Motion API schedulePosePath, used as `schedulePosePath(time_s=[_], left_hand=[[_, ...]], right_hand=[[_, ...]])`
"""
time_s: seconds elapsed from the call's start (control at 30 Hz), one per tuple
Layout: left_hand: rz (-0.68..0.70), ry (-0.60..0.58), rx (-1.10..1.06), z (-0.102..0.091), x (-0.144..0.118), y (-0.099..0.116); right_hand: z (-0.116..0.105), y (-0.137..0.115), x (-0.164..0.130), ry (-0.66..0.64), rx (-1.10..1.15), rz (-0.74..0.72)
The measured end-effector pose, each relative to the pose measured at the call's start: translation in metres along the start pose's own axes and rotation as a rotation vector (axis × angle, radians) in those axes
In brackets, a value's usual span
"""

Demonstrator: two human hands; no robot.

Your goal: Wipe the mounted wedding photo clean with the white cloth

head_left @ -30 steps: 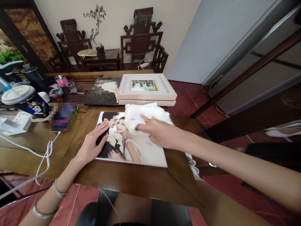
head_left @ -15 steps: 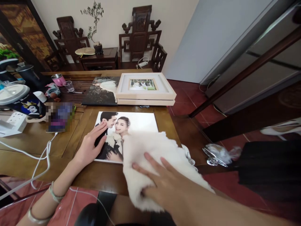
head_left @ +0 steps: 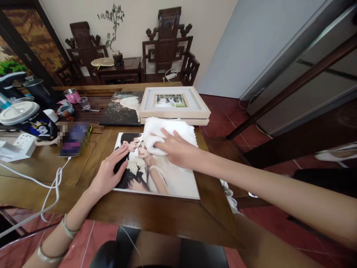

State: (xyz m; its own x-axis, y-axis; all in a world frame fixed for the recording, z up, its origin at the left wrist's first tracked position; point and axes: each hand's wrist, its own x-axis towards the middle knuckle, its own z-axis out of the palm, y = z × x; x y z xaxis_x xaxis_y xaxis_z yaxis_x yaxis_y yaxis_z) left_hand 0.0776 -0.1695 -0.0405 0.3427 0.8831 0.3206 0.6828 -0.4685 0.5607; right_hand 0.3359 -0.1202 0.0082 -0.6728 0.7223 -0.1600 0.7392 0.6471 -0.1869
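Head cam: right hand fingers flat on white cloth; left hand fingers open on photo print.

White fluffy cloth at centre frame; black-and-white toned photo print beneath; brown wooden table; pink cup upper left.

photo print flat on surface before me | my left hand on its left edge | cloth under my right hand at its far end | framed picture behind
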Motion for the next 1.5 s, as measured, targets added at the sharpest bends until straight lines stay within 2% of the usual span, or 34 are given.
schedulePosePath(time_s=[0.1,0.2,0.3,0.43,0.57,0.77,0.87,0.93,1.03,1.13,1.23,1.33,1.43,1.5], left_hand=[[-0.008,0.003,-0.002,0.0,0.0,0.0],[-0.009,0.006,0.0,0.0,0.0,0.0],[-0.007,0.001,0.005,0.0,0.0,-0.001],[0.002,0.007,0.002,0.001,0.001,0.0],[-0.002,0.004,-0.004,0.001,0.0,-0.001],[-0.007,0.003,-0.01,0.0,-0.001,-0.001],[-0.015,0.002,-0.015,-0.001,-0.001,0.0],[-0.018,0.004,-0.016,-0.001,-0.001,0.001],[-0.018,0.015,-0.015,-0.001,-0.001,0.0],[-0.013,0.018,-0.017,0.0,-0.001,-0.002],[-0.004,0.015,-0.017,0.001,-0.001,-0.003],[-0.002,0.01,-0.01,0.001,-0.001,-0.004],[-0.005,0.006,-0.005,0.0,-0.001,-0.003],[-0.005,0.003,-0.007,0.0,-0.001,-0.003]], right_hand=[[0.001,-0.008,0.001,0.017,-0.031,0.02],[0.005,-0.037,-0.015,-0.043,-0.048,0.019],[0.015,-0.072,-0.042,-0.173,-0.023,-0.036],[0.025,-0.101,-0.071,-0.203,0.125,-0.174],[0.011,-0.095,-0.068,-0.256,0.137,-0.249],[-0.008,-0.046,-0.016,-0.034,0.087,-0.129],[-0.008,-0.025,0.012,0.001,0.051,-0.075],[-0.006,-0.02,0.023,0.012,-0.005,-0.045],[0.002,-0.03,0.02,0.026,-0.077,-0.011],[0.012,-0.054,0.0,0.008,-0.101,-0.027],[0.017,-0.083,-0.028,-0.095,-0.079,-0.092],[0.013,-0.104,-0.051,-0.241,0.014,-0.146],[0.002,-0.108,-0.063,-0.344,0.083,-0.199],[-0.006,-0.1,-0.064,-0.312,0.1,-0.22]])
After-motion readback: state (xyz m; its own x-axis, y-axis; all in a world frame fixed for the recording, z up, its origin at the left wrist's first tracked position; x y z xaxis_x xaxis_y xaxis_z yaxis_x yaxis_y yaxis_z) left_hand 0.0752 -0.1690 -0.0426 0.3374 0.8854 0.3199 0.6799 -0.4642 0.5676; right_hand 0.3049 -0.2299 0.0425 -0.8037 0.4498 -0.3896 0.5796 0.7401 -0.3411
